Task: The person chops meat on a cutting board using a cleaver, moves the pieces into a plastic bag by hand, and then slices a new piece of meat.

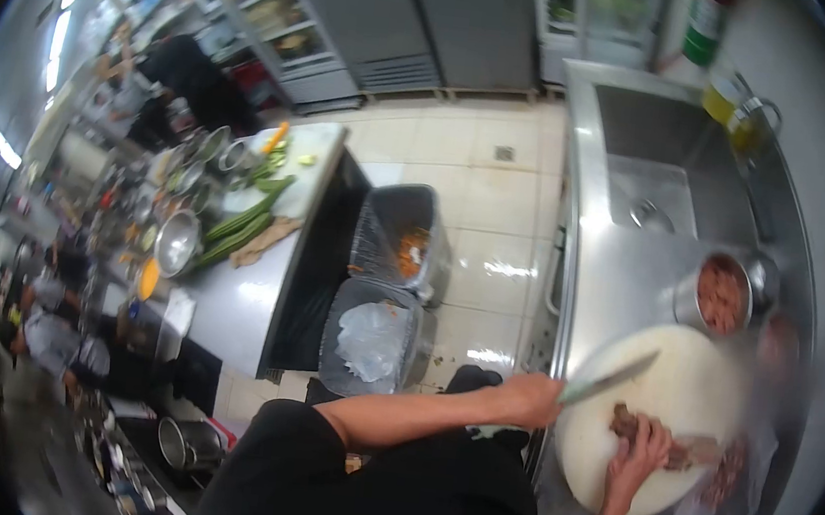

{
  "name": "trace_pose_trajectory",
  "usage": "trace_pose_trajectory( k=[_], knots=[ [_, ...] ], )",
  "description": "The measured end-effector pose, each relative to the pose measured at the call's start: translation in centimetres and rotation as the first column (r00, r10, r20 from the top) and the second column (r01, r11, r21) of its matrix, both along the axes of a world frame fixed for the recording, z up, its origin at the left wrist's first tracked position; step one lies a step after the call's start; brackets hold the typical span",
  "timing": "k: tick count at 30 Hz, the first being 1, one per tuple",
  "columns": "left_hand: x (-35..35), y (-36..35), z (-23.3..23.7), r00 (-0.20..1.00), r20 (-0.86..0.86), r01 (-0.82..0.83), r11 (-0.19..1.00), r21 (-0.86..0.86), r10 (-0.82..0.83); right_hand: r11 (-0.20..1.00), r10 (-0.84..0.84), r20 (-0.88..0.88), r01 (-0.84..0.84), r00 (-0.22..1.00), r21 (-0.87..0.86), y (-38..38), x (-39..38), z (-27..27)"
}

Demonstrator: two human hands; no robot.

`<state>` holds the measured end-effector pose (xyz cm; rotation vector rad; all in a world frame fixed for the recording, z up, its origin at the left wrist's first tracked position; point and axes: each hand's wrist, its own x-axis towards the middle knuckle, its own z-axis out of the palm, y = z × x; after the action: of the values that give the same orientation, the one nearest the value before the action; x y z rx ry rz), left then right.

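Observation:
My left hand (pixel 530 401) is wrapped round the green handle of a knife (pixel 621 376), its blade over a round white cutting board (pixel 605 479). On the board, my right hand (pixel 642 448) presses a piece of brown meat (pixel 623 418) with its fingers curled over it. More meat strips (pixel 688 453) lie just right of that hand. Behind the board stands a metal pot (pixel 722 293) of reddish meat pieces. A clear plastic bag (pixel 730 492) with meat in it lies at the board's right edge.
A steel sink (pixel 641 186) is behind the pot. Left of the counter, two lined bins (pixel 400 231) stand beside a table (pixel 250 316) with long green vegetables (pixel 240 224) and metal bowls (pixel 176 241). Other people (pixel 71 347) work farther left. Refrigerators (pixel 357 15) line the back.

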<state>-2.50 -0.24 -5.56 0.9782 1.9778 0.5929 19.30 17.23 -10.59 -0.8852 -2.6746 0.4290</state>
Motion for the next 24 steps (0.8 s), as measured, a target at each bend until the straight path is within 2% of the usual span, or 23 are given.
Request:
trace_pose_trajectory(
  k=[1,5,8,10,12,13,14,15,16,17,18,19,24],
  knots=[
    [0.3,-0.1,-0.4,1.000,-0.016,-0.016,0.997,0.070,0.017,0.999,0.024,-0.022,-0.025,0.999,-0.025,0.6,0.1,-0.5],
    [0.7,-0.1,-1.2,0.996,-0.076,-0.038,0.997,0.074,0.043,0.996,0.075,-0.017,-0.076,0.997,-0.039,1.7,-1.1,-1.4],
    [1.1,-0.1,-1.9,0.996,-0.082,-0.029,0.995,0.094,0.037,0.997,0.077,-0.025,-0.077,0.997,-0.031,2.0,-1.4,-1.7],
    [1.1,-0.2,-1.4,0.997,-0.075,-0.019,0.995,0.098,0.026,0.998,0.043,0.030,-0.042,0.999,-0.051,1.5,-0.9,-1.6],
    [1.4,-0.5,-0.8,0.993,-0.096,-0.053,0.995,0.086,0.062,0.997,-0.012,-0.096,0.019,0.995,0.072,0.5,-0.8,-2.4],
    [1.0,-0.1,-0.5,0.999,-0.033,0.005,0.999,-0.054,-0.007,0.998,-0.020,-0.195,0.031,0.981,0.054,0.2,-0.6,-2.5],
    [0.7,-0.3,-0.6,0.997,-0.063,0.038,0.997,-0.062,-0.042,0.993,-0.074,-0.218,0.091,0.973,0.072,-0.2,-0.7,-2.5],
    [0.6,-0.5,1.4,0.997,-0.077,0.005,0.999,-0.050,-0.009,0.974,-0.158,-0.244,0.192,0.957,0.122,-0.7,-1.0,-2.9],
    [0.4,-0.5,0.3,0.997,-0.075,0.019,0.999,-0.029,-0.021,0.953,-0.252,-0.253,0.285,0.934,0.104,-1.4,-1.6,-3.1],
    [0.1,0.1,1.8,0.994,-0.108,0.005,0.990,-0.138,-0.020,0.948,-0.289,-0.225,0.311,0.931,0.069,-1.8,-2.1,-2.9],
    [0.5,0.0,2.1,0.985,-0.174,-0.031,0.998,-0.047,0.022,0.946,-0.316,-0.229,0.325,0.921,0.002,-2.5,-2.7,-1.6],
    [-0.1,-0.2,1.3,0.978,-0.203,0.040,0.998,-0.051,-0.049,0.943,-0.317,-0.347,0.333,0.883,-0.013,-2.8,-3.2,-2.1],
    [0.1,0.4,3.9,0.955,-0.253,0.159,0.987,0.005,-0.153,0.948,-0.306,-0.412,0.315,0.858,-0.048,-2.0,-3.8,-1.4]
  ],
)
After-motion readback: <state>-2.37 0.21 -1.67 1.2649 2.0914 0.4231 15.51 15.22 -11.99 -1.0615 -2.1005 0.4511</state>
